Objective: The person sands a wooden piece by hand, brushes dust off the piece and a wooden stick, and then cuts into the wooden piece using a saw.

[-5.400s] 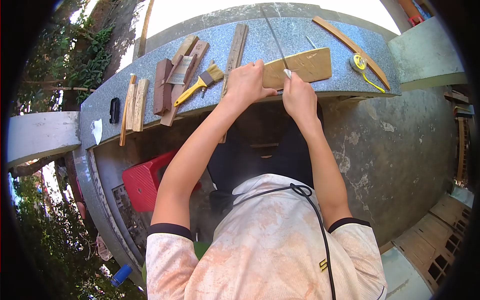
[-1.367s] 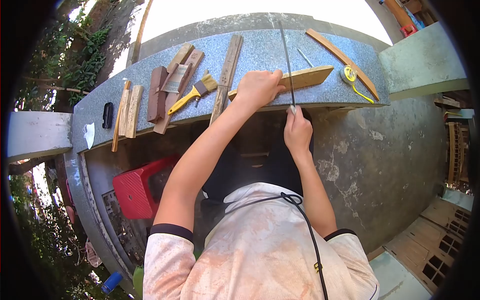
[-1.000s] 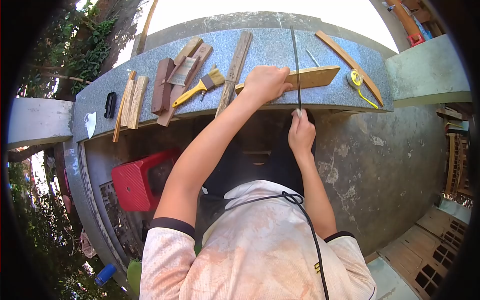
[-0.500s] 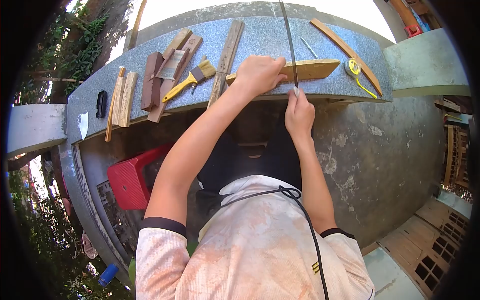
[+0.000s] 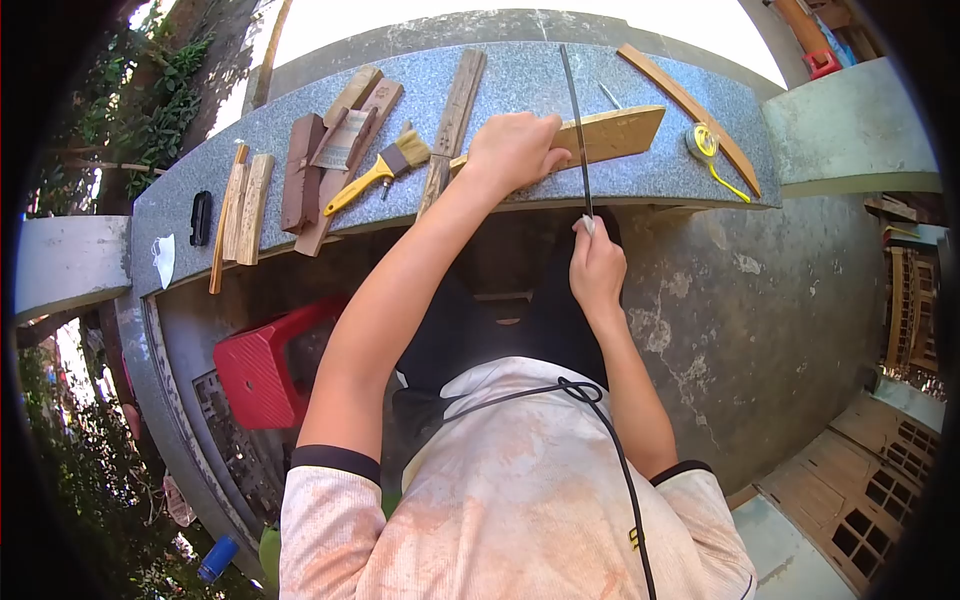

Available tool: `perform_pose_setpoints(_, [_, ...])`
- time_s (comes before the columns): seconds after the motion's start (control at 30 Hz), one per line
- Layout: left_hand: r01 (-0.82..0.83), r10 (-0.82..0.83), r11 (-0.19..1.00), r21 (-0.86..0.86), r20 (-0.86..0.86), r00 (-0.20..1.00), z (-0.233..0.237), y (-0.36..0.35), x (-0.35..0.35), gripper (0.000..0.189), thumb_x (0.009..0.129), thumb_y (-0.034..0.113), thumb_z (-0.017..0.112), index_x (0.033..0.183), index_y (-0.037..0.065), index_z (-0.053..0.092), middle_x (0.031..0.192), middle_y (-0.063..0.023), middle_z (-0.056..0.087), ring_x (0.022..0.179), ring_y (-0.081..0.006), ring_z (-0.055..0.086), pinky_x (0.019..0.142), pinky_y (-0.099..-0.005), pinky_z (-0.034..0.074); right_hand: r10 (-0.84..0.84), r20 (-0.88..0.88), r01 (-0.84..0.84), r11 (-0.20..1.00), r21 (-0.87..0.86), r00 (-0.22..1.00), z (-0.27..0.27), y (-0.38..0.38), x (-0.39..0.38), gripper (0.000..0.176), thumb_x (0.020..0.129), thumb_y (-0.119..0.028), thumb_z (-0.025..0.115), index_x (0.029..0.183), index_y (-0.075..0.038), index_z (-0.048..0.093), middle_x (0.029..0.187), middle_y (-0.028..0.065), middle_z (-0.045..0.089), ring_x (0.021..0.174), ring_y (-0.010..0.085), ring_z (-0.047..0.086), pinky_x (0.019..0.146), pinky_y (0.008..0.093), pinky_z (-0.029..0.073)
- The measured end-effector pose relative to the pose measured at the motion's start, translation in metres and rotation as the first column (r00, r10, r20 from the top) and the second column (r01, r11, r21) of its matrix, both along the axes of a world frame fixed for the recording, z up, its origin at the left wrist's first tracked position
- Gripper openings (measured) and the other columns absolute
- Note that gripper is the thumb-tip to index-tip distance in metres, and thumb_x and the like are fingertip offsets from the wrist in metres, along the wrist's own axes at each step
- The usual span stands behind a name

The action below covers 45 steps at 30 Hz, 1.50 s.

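Observation:
My left hand (image 5: 515, 152) is closed over a flat wooden board (image 5: 625, 135) and holds it by the front edge of the stone-topped table (image 5: 530, 75). The board slants up to the right. My right hand (image 5: 600, 265) grips the pale near end of a long, thin, dark metal blade (image 5: 582, 160). This blade crosses the board just right of my left hand and points away from me. Whether it is a saw blade or a file I cannot make out. My left fingertips are partly hidden behind the board.
Left of my hands lie a yellow-handled paintbrush (image 5: 365, 185), a long wood strip (image 5: 460, 105) and several wood pieces (image 5: 302, 180). On the right are a tape measure (image 5: 703, 142) and another wood strip (image 5: 690, 115). A red stool (image 5: 262, 375) stands below the table.
My right hand has pulled the blade toward me, so its far end now lies over the table. The board's right end has tipped up and shifted slightly left.

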<state>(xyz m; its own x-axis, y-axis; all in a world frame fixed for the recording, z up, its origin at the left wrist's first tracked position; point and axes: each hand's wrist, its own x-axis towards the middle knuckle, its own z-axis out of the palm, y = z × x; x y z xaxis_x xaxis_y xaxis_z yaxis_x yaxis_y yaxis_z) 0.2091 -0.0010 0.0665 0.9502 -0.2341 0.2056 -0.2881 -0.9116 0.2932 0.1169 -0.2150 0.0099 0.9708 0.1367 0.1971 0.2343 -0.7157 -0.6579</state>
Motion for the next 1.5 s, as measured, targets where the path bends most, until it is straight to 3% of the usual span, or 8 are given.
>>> perform_pose_setpoints(0.3, [0.025,-0.025,1.0,0.005,-0.017,1.0,-0.001,0.0,0.001,0.045,0.097,0.049,0.075,0.105,0.005,0.067,0.079,-0.0197,0.074,0.082,-0.0424,0.076,0.071,-0.0531,0.06,0.015,0.045,-0.015,1.0,0.005,0.999,-0.018,-0.002,0.001,0.018,0.109,-0.022,0.057,0.108,-0.008,0.068,0.081,0.0275,0.073,0.081,0.051,0.072,0.07,0.0624,0.054])
perform_pose_setpoints(0.43, [0.035,-0.035,0.999,-0.005,-0.043,0.998,-0.006,-0.006,-0.013,0.045,0.097,0.049,0.074,0.105,0.005,0.067,0.079,-0.0201,0.074,0.082,-0.0428,0.076,0.071,-0.0539,0.06,0.012,0.01,-0.012,0.999,-0.051,1.0,0.011,0.007,0.026,0.018,0.109,-0.023,0.056,0.108,-0.008,0.067,0.081,0.0268,0.072,0.082,0.051,0.072,0.071,0.0634,0.053])
perform_pose_setpoints(0.63, [-0.004,0.005,1.0,0.006,-0.032,0.999,-0.004,-0.003,-0.003,0.043,0.098,0.048,0.074,0.104,0.006,0.067,0.078,-0.0193,0.074,0.08,-0.0412,0.076,0.069,-0.0524,0.06,0.015,-0.027,-0.015,1.0,-0.001,1.0,-0.011,-0.005,-0.004,0.017,0.109,-0.016,0.055,0.103,-0.006,0.068,0.086,0.0248,0.073,0.087,0.0489,0.072,0.074,0.0573,0.055])
perform_pose_setpoints(0.8, [0.024,-0.024,1.0,-0.009,0.003,1.0,-0.005,-0.008,-0.012,0.045,0.096,0.049,0.076,0.098,0.006,0.068,0.076,-0.0192,0.074,0.077,-0.0407,0.076,0.068,-0.0511,0.06,0.024,0.079,-0.02,0.998,-0.055,0.997,0.015,0.015,0.04,0.019,0.109,-0.023,0.059,0.109,-0.007,0.068,0.077,0.0249,0.072,0.077,0.0496,0.072,0.067,0.0609,0.054])
perform_pose_setpoints(0.93, [0.006,-0.006,1.0,0.006,0.032,0.999,-0.001,-0.003,-0.004,0.044,0.096,0.049,0.076,0.099,0.006,0.07,0.076,-0.0187,0.074,0.077,-0.0397,0.076,0.067,-0.0501,0.061,0.034,0.108,-0.03,0.999,-0.037,0.994,-0.014,-0.006,-0.002,0.017,0.109,-0.022,0.058,0.107,-0.007,0.066,0.077,0.0253,0.071,0.076,0.0502,0.072,0.066,0.0614,0.054])
perform_pose_setpoints(1.17, [-0.018,0.018,1.0,-0.004,-0.003,1.0,-0.005,-0.005,-0.009,0.046,0.094,0.051,0.077,0.099,0.006,0.072,0.079,-0.0189,0.075,0.079,-0.0401,0.077,0.071,-0.0513,0.061,0.023,0.073,-0.01,0.985,-0.173,0.997,0.004,0.005,0.024,0.017,0.109,-0.023,0.058,0.109,-0.008,0.067,0.077,0.0251,0.072,0.076,0.0501,0.071,0.066,0.0616,0.054])
perform_pose_setpoints(1.3, [-0.04,0.04,0.999,0.002,0.037,0.999,0.0,-0.003,-0.002,0.046,0.094,0.051,0.078,0.098,0.006,0.073,0.08,-0.0191,0.076,0.079,-0.0403,0.077,0.07,-0.0509,0.062,0.041,0.159,-0.034,0.998,-0.044,0.986,-0.03,-0.013,-0.002,0.019,0.11,-0.024,0.058,0.106,-0.008,0.067,0.075,0.0246,0.071,0.074,0.0494,0.072,0.064,0.0615,0.054])
perform_pose_setpoints(1.5, [-0.039,0.039,0.999,0.003,-0.017,0.999,-0.004,-0.006,-0.009,0.048,0.092,0.052,0.079,0.097,0.005,0.074,0.081,-0.0202,0.076,0.082,-0.0411,0.077,0.073,-0.052,0.062,0.027,0.107,-0.008,0.984,-0.178,0.994,-0.003,0.007,0.029,0.017,0.109,-0.023,0.059,0.107,-0.008,0.067,0.075,0.0257,0.071,0.074,0.0498,0.072,0.065,0.0622,0.054])
